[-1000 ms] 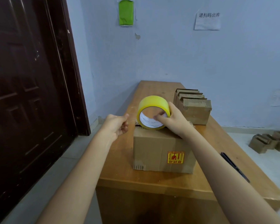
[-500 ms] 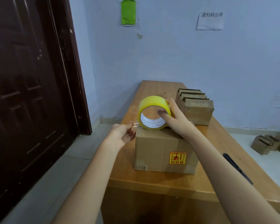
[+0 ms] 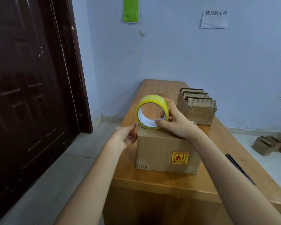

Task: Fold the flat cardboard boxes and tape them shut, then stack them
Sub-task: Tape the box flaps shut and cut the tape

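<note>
Gripping the yellow roll of clear packing tape (image 3: 152, 112) with thumb through its core, the right hand (image 3: 177, 122) stands it on the folded brown cardboard box (image 3: 166, 150) at the wooden worktop's (image 3: 154, 181) near end. The left hand (image 3: 126, 138) has dropped from mid-air to the box's upper left corner, apparently pinching the tape's free end, though the film barely shows. Sealing can now begin.

The tape roll (image 3: 152, 112) in the right hand (image 3: 177, 124) is translucent yellow with a white inner core. Under that hand, the box (image 3: 162, 153) is plain brown cardboard bearing a red-and-yellow sticker (image 3: 180, 158). The counter (image 3: 152, 181) is orange-brown wood. Beyond the hand, the flat boxes (image 3: 197, 108) show brown, ridged corrugated edges.
</note>
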Demonstrator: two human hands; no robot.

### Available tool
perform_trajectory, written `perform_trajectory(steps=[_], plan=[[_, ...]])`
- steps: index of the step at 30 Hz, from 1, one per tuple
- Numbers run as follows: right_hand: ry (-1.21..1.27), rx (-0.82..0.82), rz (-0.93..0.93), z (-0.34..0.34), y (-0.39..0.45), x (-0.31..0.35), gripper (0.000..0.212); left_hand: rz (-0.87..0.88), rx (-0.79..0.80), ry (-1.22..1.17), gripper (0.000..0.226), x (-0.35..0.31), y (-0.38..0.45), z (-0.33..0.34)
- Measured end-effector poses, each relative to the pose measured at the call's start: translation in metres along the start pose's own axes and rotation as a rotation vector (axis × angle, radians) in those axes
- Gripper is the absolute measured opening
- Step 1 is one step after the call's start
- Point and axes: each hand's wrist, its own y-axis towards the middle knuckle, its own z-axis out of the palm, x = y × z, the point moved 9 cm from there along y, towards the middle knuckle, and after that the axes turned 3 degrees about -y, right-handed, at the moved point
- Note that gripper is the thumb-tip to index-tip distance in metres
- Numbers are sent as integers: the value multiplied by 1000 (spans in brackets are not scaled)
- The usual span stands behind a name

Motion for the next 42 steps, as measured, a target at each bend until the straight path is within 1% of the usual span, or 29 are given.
perform_trajectory(steps=[3,5,7,9,10,11,13,14,15,16,18,19,22,25,27,29,30,32,33,34,36,37,38,40,41,42], plan=[[-28,-1,9,0,1,0,68,45,-47,54,24,6,0,1],[-48,-1,7,0,1,0,68,93,-98,154,33,6,-1,3],[-63,-1,17,0,1,-1,69,208,-155,339,40,-3,0,1],[-71,-1,23,-1,0,-1,69,325,-156,593,31,-9,1,1],[-72,-2,20,-1,0,0,67,340,-141,672,25,-4,3,-1],[-72,2,16,0,-1,1,65,312,-122,703,25,6,5,-6],[-74,4,12,1,-2,1,62,242,-123,668,28,21,0,-18],[-76,2,12,1,-2,0,60,265,-127,613,31,17,-6,-18],[-77,3,13,1,-1,0,59,324,-128,524,35,9,-11,-16],[-75,2,13,1,-1,0,57,383,-96,422,40,0,-21,-9],[-67,-9,8,1,0,1,54,414,64,260,54,-10,-40,19],[-63,-17,6,0,0,2,52,418,124,253,57,-8,-49,33],[-38,-49,21,-2,0,1,42,479,134,271,47,5,-77,42],[-69,-73,58,-4,2,-4,35,423,145,366,50,19,-79,30],[-79,-79,61,-6,3,-4,34,402,146,462,58,13,-74,25],[-77,-84,60,-6,2,-1,35,492,166,514,75,-6,-71,29],[-77,-88,59,-6,3,-1,35,548,197,521,77,-11,-72,36],[-69,-89,78,-5,2,-3,35,565,243,515,74,-3,-76,41],[-64,-89,90,-5,2,-4,35,533,247,503,74,10,-74,36],[-59,-98,100,-5,2,-4,33,482,260,505,69,23,-74,30],[-47,-119,116,-3,3,-4,28,425,304,531,51,39,-71,17],[-43,-127,122,-1,4,-3,26,418,310,524,51,37,-68,10],[-42,-134,128,2,6,-2,25,428,301,517,62,29,-64,5],[-29,-144,143,7,8,-1,27,515,231,574,97,5,-60,0],[-21,-151,151,9,8,-1,30,582,213,630,104,-7,-61,4],[-19,-156,158,10,9,-2,32,639,207,697,104,-15,-62,10]])
